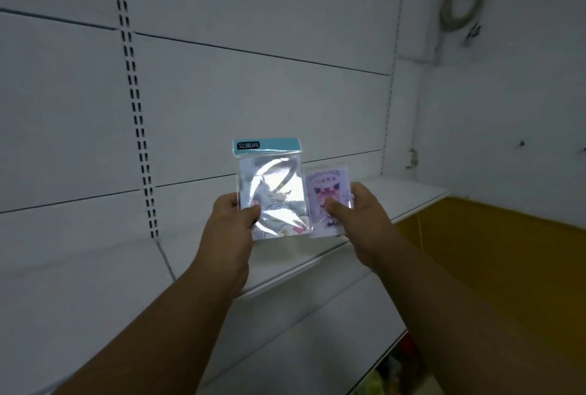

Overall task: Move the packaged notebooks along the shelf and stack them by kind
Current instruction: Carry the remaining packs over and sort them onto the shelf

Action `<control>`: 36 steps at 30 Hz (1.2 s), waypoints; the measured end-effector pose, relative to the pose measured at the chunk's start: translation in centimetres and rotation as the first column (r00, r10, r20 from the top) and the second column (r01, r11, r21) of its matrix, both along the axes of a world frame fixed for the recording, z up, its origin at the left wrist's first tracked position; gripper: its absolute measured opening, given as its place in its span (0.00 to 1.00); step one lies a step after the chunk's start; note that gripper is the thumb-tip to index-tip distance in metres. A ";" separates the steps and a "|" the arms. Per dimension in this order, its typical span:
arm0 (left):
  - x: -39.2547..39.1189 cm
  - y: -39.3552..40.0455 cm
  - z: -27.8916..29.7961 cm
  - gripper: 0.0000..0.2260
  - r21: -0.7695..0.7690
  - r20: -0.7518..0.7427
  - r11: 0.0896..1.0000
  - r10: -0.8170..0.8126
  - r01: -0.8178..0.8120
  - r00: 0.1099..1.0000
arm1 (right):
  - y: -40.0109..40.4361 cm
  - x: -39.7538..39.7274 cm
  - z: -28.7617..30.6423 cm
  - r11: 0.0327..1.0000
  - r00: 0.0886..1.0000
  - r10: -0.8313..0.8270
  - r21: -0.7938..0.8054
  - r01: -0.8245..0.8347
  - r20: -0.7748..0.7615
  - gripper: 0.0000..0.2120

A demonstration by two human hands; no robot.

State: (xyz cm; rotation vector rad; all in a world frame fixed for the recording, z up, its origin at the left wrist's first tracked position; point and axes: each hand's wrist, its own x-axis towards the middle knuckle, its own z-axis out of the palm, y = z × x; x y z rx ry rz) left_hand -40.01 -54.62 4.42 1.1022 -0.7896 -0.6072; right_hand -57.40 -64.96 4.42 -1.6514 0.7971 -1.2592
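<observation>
A white slotted back panel [222, 93] fills most of the view, and the white shelf [317, 264] juts out from its foot, running up and to the right toward a yellow wall section [491, 252]. A coil of cable [464, 4] hangs on the wall high above the shelf's right end.

Both forearms reach up over the shelf's front edge. Above the shelf, the left hand [236, 220] holds the blue-header notebook pack [272, 194] upright. This pack sits above and to the right of the hand, with only its lower left corner in the grip: the thumb lies across the front and the curled fingers wrap the left edge behind. Glare on the plastic hides most of the cover.

Just to the right, also above the shelf, the right hand [358, 214] pinches the smaller purple notebook pack [328, 201]. This pack lies to the left of the hand, its right edge caught between the thumb, pressed on the front face, and the fingers curled behind. Its left edge tucks slightly behind the blue-header pack, so the two overlap. Whether either pack's lower edge touches the shelf cannot be told.
</observation>
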 end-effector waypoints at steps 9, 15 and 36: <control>-3.2 -14.2 1.5 0.10 0.003 0.047 1.000 0.014 -0.014 0.999 | -14.8 -3.1 1.0 0.994 0.994 -0.104 0.040 0.106 -0.042 0.08; -3.8 -19.5 1.8 0.09 -0.001 -0.006 0.994 0.109 -0.109 0.994 | -21.7 -1.1 0.8 0.987 0.985 0.035 0.163 -0.007 -0.167 0.14; -6.8 -20.0 -0.3 0.08 0.126 -0.178 0.870 0.492 -0.476 0.852 | -29.0 4.9 -2.5 0.929 0.600 0.066 -0.169 -0.328 -0.798 0.20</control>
